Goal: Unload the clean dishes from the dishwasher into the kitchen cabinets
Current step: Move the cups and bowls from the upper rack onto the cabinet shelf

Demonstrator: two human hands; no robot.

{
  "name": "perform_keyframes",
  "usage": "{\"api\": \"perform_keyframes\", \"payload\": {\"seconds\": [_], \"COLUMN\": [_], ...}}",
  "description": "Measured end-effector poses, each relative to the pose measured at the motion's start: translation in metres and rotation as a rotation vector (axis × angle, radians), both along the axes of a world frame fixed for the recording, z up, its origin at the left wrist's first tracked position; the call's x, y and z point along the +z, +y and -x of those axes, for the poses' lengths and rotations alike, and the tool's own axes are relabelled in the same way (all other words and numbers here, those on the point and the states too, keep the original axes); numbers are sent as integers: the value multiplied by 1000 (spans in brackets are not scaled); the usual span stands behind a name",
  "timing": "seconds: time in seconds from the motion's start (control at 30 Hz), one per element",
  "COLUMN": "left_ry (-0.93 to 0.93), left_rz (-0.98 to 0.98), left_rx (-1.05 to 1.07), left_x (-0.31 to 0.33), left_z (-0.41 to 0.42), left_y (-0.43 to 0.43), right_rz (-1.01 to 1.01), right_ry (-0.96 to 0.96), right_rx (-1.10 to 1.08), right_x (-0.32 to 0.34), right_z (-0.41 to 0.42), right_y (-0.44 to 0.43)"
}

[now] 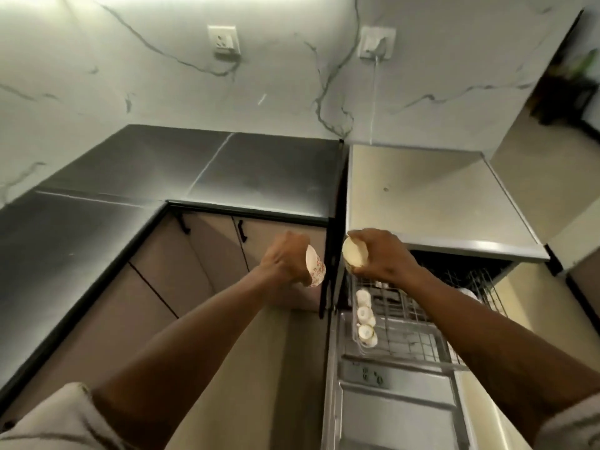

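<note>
My left hand (285, 259) grips a white cup with a red pattern (315, 266), tilted, in front of the lower cabinet doors. Close to its right, my right hand (384, 256) holds a plain cream cup (355, 253) above the left edge of the open dishwasher. The dishwasher's wire rack (406, 323) is pulled out below my right arm. Three small white cups (366, 316) sit in a row along the rack's left side. The dishwasher door (389, 407) hangs open at the bottom.
A dark steel L-shaped countertop (201, 167) runs left and ahead, with beige cabinet doors (207, 248) under it. The dishwasher's pale top (431, 196) is on the right. Two wall sockets (224, 40) sit on the marble backsplash; a cord hangs from the right one.
</note>
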State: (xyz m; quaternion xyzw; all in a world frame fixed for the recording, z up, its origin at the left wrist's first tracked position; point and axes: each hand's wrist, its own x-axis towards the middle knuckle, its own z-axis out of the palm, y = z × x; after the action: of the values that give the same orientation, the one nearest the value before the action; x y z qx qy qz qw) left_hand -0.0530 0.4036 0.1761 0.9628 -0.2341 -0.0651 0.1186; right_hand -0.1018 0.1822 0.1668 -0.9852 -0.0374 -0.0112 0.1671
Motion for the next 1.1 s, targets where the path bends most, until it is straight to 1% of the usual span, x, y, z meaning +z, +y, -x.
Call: {"api": "perform_keyframes", "payload": {"seconds": [0.13, 0.27, 0.47, 0.67, 0.8, 0.87, 0.93, 1.1], "left_ry": [-80, -117, -165, -211, -267, -250, -251, -346], "left_rz": [1, 12, 34, 25, 15, 33, 20, -11], "left_rx": [64, 140, 203, 231, 225, 221, 192, 96], "left_x": [36, 70, 100, 131, 164, 182, 201, 257], "left_z": [-12, -28, -67, -134, -191, -216, -240, -299], "left_y": [81, 149, 217, 251, 263, 266, 267, 264], "right_rz": [-13, -19, -30, -40, -30, -30, -33, -78], "right_ry": [-82, -146, -229, -279, -335, -341, -358, -425], "right_rx": [30, 101, 219, 289, 332, 339, 338, 339], "right_x": [29, 56, 93, 127, 155, 171, 189, 247], "right_z": [-21, -51, -109, -196, -261, -291, -318, -386], "right_y": [77, 146, 211, 248, 260, 263, 263, 262]}}
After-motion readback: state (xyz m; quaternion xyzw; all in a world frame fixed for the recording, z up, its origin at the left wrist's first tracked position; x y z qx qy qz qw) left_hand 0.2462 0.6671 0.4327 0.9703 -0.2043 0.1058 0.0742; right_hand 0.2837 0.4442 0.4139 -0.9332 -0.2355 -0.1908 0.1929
